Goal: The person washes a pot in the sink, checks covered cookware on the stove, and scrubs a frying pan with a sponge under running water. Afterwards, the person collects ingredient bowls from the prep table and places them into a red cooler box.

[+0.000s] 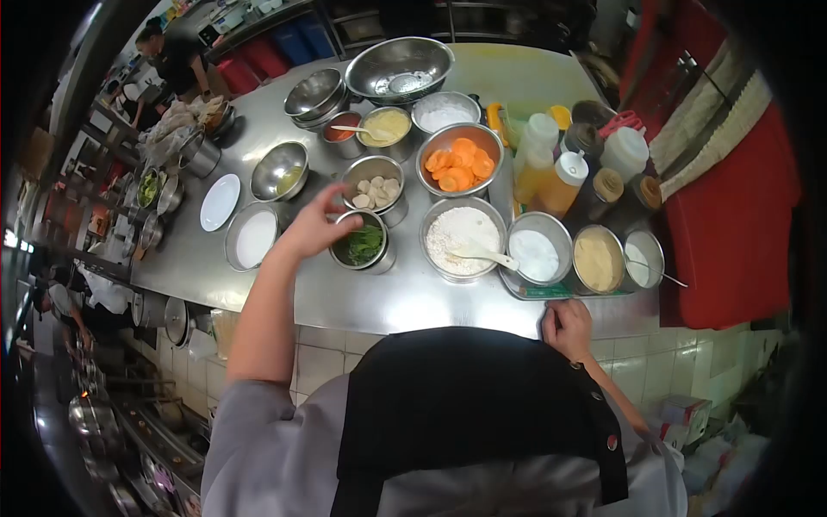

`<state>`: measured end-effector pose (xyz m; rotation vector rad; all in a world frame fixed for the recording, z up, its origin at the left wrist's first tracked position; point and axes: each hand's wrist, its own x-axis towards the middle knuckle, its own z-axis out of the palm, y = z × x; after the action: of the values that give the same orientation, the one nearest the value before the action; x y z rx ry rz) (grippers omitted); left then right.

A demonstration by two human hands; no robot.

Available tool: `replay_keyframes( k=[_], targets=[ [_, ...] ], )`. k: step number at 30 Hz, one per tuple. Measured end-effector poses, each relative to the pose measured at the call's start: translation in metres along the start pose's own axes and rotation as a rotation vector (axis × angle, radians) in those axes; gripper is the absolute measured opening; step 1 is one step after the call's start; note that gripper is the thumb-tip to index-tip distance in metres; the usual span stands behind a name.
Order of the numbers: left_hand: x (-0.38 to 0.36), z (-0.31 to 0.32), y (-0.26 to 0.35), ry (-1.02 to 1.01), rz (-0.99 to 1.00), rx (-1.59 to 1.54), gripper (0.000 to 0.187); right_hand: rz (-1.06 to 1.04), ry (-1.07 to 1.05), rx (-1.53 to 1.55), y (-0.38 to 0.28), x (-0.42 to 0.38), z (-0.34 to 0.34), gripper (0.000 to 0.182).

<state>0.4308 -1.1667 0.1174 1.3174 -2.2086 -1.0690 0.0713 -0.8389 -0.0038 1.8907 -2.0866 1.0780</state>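
My left hand (317, 226) hovers beside a steel container of green leaves (366, 245), fingers apart and nothing in them. Just behind that container stands a steel pot of pale round slices (376, 192). At the table's front edge rests my right hand (568, 329), its fingers curled into a fist with nothing visible inside. Closest to this fist are a steel container of white powder (534, 255) and one of yellowish powder (599, 258). A bowl of white flour (463, 233) with a white spoon (482, 255) sits between my hands. Behind it, a bowl holds orange carrot slices (463, 165).
Squeeze bottles (564, 185) and darker bottles crowd the right side of the steel table (345, 306). A white plate (220, 203) and a bowl of white contents (255, 237) lie left. Large steel bowls (400, 69) stand at the back. Another person (177, 65) works far left.
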Motion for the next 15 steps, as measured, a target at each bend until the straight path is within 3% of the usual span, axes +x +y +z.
replay_keyframes(
  k=[3,4,7,15],
  targets=[
    [0.008,-0.008,0.006,-0.191,-0.022,0.298,0.048,-0.016,0.014,0.004,-0.001,0.004,0.001,0.004],
    [0.012,-0.005,0.015,-0.194,-0.144,0.356,0.045,-0.017,-0.007,0.0,-0.001,0.002,0.0,0.004],
    [0.024,0.013,0.0,-0.17,-0.015,0.519,0.037,-0.028,-0.021,-0.008,0.002,0.002,0.001,0.005],
    [0.029,0.023,-0.002,-0.154,-0.015,0.543,0.03,-0.059,0.008,-0.016,0.005,0.0,0.0,0.007]
  ],
)
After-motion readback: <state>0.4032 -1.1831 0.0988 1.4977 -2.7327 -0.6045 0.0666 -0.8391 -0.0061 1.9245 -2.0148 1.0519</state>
